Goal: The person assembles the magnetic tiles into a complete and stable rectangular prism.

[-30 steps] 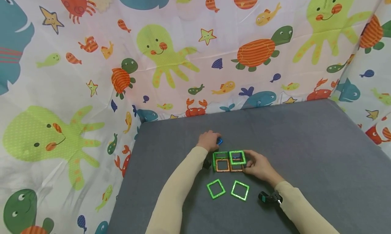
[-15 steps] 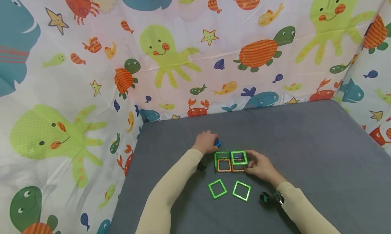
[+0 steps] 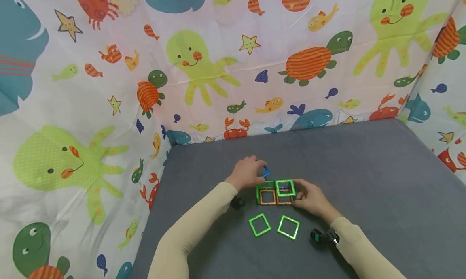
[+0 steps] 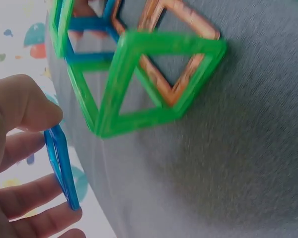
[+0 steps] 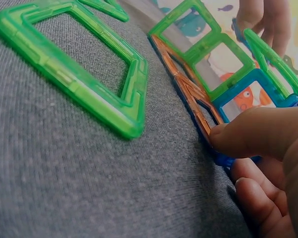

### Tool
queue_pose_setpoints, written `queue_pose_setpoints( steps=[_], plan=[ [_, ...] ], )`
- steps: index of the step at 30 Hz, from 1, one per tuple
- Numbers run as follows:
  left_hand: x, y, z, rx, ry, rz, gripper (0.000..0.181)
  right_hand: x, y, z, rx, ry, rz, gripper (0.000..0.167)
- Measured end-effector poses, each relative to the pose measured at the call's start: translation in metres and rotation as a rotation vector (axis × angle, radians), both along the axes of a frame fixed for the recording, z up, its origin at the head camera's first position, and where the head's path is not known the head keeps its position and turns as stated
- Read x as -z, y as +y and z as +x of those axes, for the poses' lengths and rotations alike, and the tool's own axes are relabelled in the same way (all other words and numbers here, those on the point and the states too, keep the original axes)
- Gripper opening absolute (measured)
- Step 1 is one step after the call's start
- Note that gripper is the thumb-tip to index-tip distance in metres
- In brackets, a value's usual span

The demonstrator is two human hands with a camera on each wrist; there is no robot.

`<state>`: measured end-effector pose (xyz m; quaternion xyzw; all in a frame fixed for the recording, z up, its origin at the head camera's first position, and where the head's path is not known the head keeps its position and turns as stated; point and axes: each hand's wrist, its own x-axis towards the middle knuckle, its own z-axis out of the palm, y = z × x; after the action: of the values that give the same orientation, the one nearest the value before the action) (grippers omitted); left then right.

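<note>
Blue square tile (image 4: 62,166): head view shows only a corner and edge, rest covered by the left hand (image 3: 246,173). Left wrist view gives it nearly edge-on, so the face is hard to read; thumb at its upper end, fingers behind and below. Grip: pinched between thumb and fingers. In that view a gap parts tile and built frame; whether the tile touches the cloth, cannot tell.

Built frame (image 3: 276,196), of green, orange and blue squares: its right end is partly covered by the right hand (image 3: 311,197); the left wrist view crops its top, and a blurred bit of hand shows there behind blue edges. Right wrist view: thumb on the orange base near the blue corner, fingers below, some lost behind the thumb; hand pinches that end.

Directions, head view, from the built frame: blue tile at 11 o'clock, just beside; left hand at 10, right hand at 3. Loose green squares lie flat, one at 7 (image 3: 253,228), one at 5 (image 3: 280,223); the right wrist view cuts one off at top.

Axes: blue tile's visible corner points to about 3 in the head view; edge-on in the left wrist view, its long line runs 11 to 5. Built frame's orange base lies lengthwise 9 to 3 in the head view, 11 to 5 in the right wrist view.
</note>
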<state>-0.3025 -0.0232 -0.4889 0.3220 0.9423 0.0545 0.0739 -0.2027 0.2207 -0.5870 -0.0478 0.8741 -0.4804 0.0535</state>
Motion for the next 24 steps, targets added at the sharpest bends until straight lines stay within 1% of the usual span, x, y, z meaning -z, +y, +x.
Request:
queue_pose_setpoints(
  steps=[5, 9, 16, 20, 24],
  plan=[
    [-0.003, -0.004, 0.018, 0.083, 0.003, 0.021, 0.047, 0.001, 0.0, 0.0, -0.011, 0.004, 0.01, 0.076],
    [-0.004, -0.006, 0.027, 0.138, 0.01, 0.024, 0.045, 0.0, 0.0, 0.0, -0.005, -0.01, 0.013, 0.075],
    [-0.004, -0.009, 0.034, 0.192, 0.016, 0.023, 0.05, 0.001, -0.001, -0.001, 0.012, -0.018, 0.026, 0.075],
    [-0.002, -0.01, 0.035, 0.229, 0.009, 0.017, 0.053, 0.0, -0.001, -0.001, 0.016, -0.018, 0.031, 0.075],
    [0.001, -0.009, 0.037, 0.253, 0.0, 0.009, 0.052, 0.001, -0.001, -0.002, 0.008, -0.02, 0.029, 0.075]
  ],
)
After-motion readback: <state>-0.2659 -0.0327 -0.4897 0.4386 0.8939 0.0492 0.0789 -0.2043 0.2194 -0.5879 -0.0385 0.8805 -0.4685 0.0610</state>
